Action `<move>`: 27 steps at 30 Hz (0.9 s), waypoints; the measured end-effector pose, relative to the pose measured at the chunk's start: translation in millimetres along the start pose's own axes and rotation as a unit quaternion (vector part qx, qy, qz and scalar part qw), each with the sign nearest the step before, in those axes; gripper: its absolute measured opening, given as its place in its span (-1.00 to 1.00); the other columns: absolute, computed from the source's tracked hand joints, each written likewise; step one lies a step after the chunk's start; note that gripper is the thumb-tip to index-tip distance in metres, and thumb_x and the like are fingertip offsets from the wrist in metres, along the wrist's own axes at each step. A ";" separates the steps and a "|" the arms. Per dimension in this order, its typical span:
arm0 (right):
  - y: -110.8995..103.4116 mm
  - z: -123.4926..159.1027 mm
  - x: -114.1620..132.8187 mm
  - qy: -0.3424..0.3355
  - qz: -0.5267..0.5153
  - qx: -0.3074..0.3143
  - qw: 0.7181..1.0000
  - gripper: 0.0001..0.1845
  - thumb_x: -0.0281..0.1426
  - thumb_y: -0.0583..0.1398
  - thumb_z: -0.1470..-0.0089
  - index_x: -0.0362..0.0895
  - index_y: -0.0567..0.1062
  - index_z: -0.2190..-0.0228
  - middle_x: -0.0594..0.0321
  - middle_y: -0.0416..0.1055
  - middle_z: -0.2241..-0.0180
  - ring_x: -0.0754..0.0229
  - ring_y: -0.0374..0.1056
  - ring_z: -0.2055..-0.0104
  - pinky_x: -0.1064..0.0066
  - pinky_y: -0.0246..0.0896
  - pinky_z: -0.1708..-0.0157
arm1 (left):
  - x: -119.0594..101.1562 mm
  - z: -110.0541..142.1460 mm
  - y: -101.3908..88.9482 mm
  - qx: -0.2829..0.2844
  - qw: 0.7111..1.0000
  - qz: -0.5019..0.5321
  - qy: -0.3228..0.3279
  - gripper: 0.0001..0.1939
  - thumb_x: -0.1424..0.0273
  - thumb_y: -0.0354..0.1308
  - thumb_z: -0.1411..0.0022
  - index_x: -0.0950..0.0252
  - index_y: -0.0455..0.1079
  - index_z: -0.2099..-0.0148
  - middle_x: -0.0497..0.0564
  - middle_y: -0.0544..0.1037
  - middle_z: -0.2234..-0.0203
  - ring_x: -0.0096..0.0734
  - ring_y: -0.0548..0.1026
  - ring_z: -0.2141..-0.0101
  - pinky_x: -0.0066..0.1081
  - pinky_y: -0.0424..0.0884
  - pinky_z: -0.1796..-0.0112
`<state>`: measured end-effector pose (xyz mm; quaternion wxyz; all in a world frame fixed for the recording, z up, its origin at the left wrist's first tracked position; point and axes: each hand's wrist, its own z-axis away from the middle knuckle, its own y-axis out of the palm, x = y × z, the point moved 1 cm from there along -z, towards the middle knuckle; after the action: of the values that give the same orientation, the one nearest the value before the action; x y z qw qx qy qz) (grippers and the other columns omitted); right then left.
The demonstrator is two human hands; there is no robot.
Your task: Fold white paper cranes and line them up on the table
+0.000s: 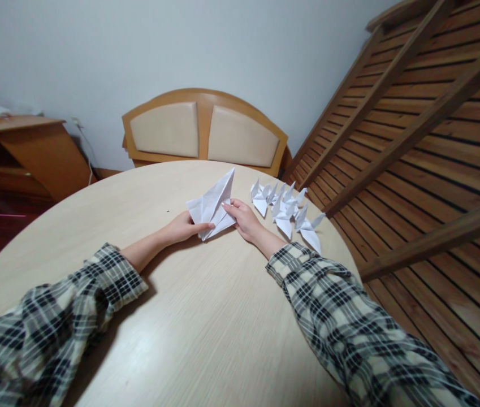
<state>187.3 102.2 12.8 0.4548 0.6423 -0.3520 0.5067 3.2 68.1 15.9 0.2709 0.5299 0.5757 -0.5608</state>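
Note:
A partly folded sheet of white paper [212, 202] is held just above the middle of the round table, one pointed flap rising toward the upper right. My left hand [184, 227] grips its lower left side, thumb lying across the front. On its right edge my right hand [243, 217] pinches the paper between thumb and fingers. Fingers behind the sheet are partly hidden. To the right of my right hand, several finished white paper cranes [284, 217] stand clustered together, their wings and necks pointing up.
The pale round wooden table [206, 316] fills the foreground. Behind it stands a wooden headboard [203, 127] with two cream panels against the wall. A slatted wooden structure [426, 141] leans along the right edge. At the left is a brown desk [40, 152].

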 end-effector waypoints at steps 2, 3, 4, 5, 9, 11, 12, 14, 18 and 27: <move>0.5 1.1 1.1 0.008 0.000 0.008 1.000 -0.67 -0.18 0.32 0.08 -0.12 0.39 0.37 0.31 0.41 0.43 0.29 0.30 0.43 0.48 0.23 0.42 | -0.2 -1.2 -1.2 0.001 1.000 0.025 0.002 -0.60 0.30 0.34 0.02 0.28 0.50 0.09 0.17 0.58 0.10 -0.06 0.51 0.12 -0.13 0.37 0.01; 0.7 1.5 1.3 0.011 -0.005 0.015 1.000 -0.65 -0.16 0.33 0.09 -0.12 0.40 0.37 0.30 0.41 0.42 0.29 0.31 0.42 0.47 0.24 0.41 | -0.2 -1.7 -1.7 -0.001 0.999 0.037 0.003 -0.59 0.30 0.33 0.01 0.28 0.50 0.07 0.18 0.57 0.08 -0.06 0.51 0.10 -0.12 0.36 0.00; 0.9 1.8 1.5 0.014 -0.010 0.024 1.000 -0.63 -0.14 0.34 0.10 -0.12 0.40 0.38 0.30 0.42 0.42 0.29 0.32 0.41 0.46 0.26 0.39 | -0.1 -2.0 -2.1 -0.003 0.999 0.045 0.003 -0.59 0.31 0.33 0.00 0.29 0.49 0.06 0.18 0.56 0.06 -0.06 0.51 0.09 -0.13 0.36 -0.01; 1.2 2.1 1.5 0.018 -0.015 0.032 0.999 -0.61 -0.13 0.36 0.13 -0.13 0.41 0.38 0.30 0.42 0.42 0.29 0.32 0.40 0.45 0.27 0.38 | 0.0 -2.3 -2.3 -0.004 0.999 0.051 0.003 -0.58 0.31 0.32 -0.01 0.30 0.49 0.05 0.19 0.56 0.05 -0.06 0.50 0.07 -0.13 0.36 -0.01; 2.8 3.2 0.8 0.034 -0.013 0.052 0.998 -0.56 -0.10 0.39 0.21 -0.17 0.46 0.41 0.27 0.45 0.43 0.28 0.33 0.41 0.41 0.30 0.34 | 0.7 -2.3 -2.2 -0.002 0.999 0.050 0.000 -0.55 0.29 0.31 -0.03 0.32 0.47 0.01 0.20 0.54 0.01 -0.08 0.49 0.03 -0.17 0.35 -0.03; 3.4 3.5 0.1 0.038 -0.002 0.051 0.998 -0.58 -0.12 0.39 0.19 -0.18 0.47 0.42 0.26 0.46 0.44 0.28 0.34 0.41 0.41 0.30 0.33 | 0.7 -2.0 -1.8 -0.003 0.999 0.046 0.003 -0.52 0.26 0.31 -0.04 0.32 0.45 -0.01 0.20 0.52 -0.01 -0.07 0.48 0.01 -0.17 0.35 -0.03; 3.4 3.6 -0.3 0.038 0.003 0.049 0.998 -0.60 -0.13 0.38 0.18 -0.18 0.48 0.43 0.26 0.46 0.45 0.28 0.33 0.41 0.41 0.29 0.33 | 0.5 -1.9 -1.7 -0.003 0.999 0.042 0.005 -0.51 0.24 0.31 -0.04 0.32 0.44 -0.01 0.19 0.52 -0.02 -0.06 0.48 0.01 -0.17 0.36 -0.03; 2.7 3.2 -1.2 0.035 0.010 0.043 0.998 -0.62 -0.14 0.37 0.15 -0.19 0.48 0.45 0.26 0.46 0.46 0.28 0.33 0.42 0.41 0.28 0.34 | -0.1 -1.5 -1.4 -0.003 1.000 0.027 0.011 -0.51 0.21 0.31 -0.04 0.32 0.44 0.00 0.18 0.54 0.01 -0.06 0.49 0.04 -0.20 0.38 0.01; 1.0 1.9 -1.8 0.029 0.000 0.037 0.999 -0.64 -0.15 0.36 0.12 -0.17 0.51 0.39 0.23 0.50 0.41 0.25 0.36 0.38 0.38 0.32 0.31 | -0.2 -0.8 -1.4 0.026 0.999 -0.014 0.015 -0.63 0.11 0.21 -0.12 0.34 0.52 0.22 0.12 0.62 0.31 -0.21 0.53 0.32 -0.32 0.44 0.25; -1.0 1.5 0.1 0.032 -0.032 0.030 0.999 -0.61 -0.07 0.32 0.05 -0.15 0.47 0.39 0.22 0.49 0.40 0.23 0.38 0.37 0.37 0.38 0.34 | 2.2 -0.7 -2.3 0.090 0.991 -0.094 0.020 -0.55 0.08 0.10 -0.21 0.32 0.56 0.47 0.09 0.56 0.56 -0.38 0.43 0.54 -0.40 0.33 0.44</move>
<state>188.7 101.1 12.6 0.4625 0.6497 -0.3013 0.5226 0.7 69.8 14.8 0.1565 0.5066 0.5757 -0.6224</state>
